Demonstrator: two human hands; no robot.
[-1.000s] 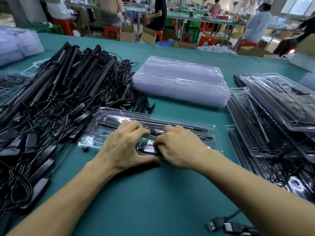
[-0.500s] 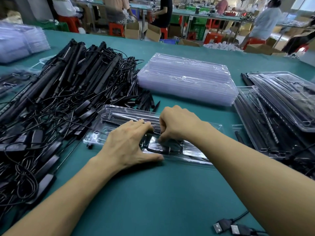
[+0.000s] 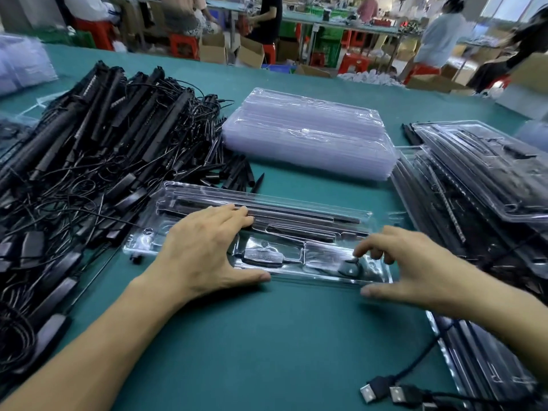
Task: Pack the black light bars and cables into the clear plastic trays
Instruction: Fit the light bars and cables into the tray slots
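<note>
Our left fingers (image 3: 234, 213) lie straight and close together, flat on the tray (image 3: 296, 200), their tips on the light bars (image 3: 302, 216) seated in its far channels. The thumb is spread wide and rests along the near rim. The left hand (image 3: 201, 250) presses palm down, with the forearm running back to the lower left.

Our right fingers (image 3: 364, 247) are half-curled, their tips down on the coiled cable (image 3: 350, 268) in the tray's right pocket. The thumb is spread to the near rim. We cannot tell whether the fingers pinch the cable or only push on it. The right hand (image 3: 415, 262) arches over the tray's right end.

A black controller (image 3: 262, 258) sits in the middle pocket between our hands. The tray lies flat on the green table (image 3: 267, 345). A pile (image 3: 98, 161) of loose bars and cables touches its left end, empty trays (image 3: 305, 134) are stacked beyond it, and packed trays (image 3: 474, 185) lie to the right.
</note>
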